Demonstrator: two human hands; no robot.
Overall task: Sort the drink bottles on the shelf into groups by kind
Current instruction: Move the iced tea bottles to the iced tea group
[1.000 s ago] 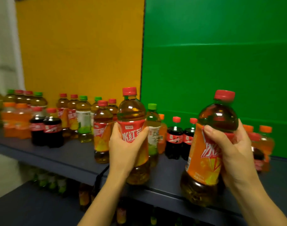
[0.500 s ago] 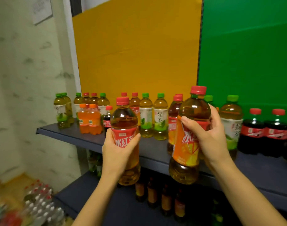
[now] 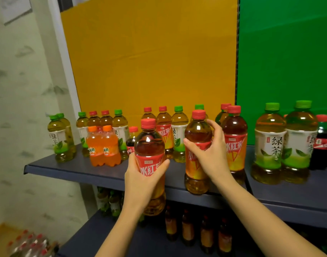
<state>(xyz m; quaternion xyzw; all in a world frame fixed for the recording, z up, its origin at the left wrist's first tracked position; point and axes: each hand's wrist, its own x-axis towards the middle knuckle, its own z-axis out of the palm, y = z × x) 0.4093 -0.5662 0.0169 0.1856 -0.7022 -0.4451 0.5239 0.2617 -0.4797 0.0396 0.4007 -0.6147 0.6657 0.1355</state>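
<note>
1. the sorting looked only partly done. on the shelf (image 3: 95, 172) the kinds were mixed: green-capped tea bottles stood among red-capped iced tea bottles along the back row, with two orange soda bottles (image 3: 103, 147) in front of them at the left and a small cola bottle (image 3: 130, 141) just beside those.
2. two large green tea bottles (image 3: 283, 143) stood side by side at the right, a tidy pair, with a dark cola bottle (image 3: 324, 141) next to them.
3. the left hand (image 3: 144, 175) was wrapped around the label of a red-capped iced tea bottle (image 3: 149, 145), held in front of the shelf edge, its base below the shelf board.
4. the right hand (image 3: 209, 158) curled around a second iced tea bottle (image 3: 198, 138), thumb across the label; its base seemed at or near the shelf's front edge, just beside another iced tea bottle (image 3: 235, 143) standing there.
5. both held bottles stood upright, long axis vertical, caps up.
6. most of the regrouping was judged still to do.
</note>
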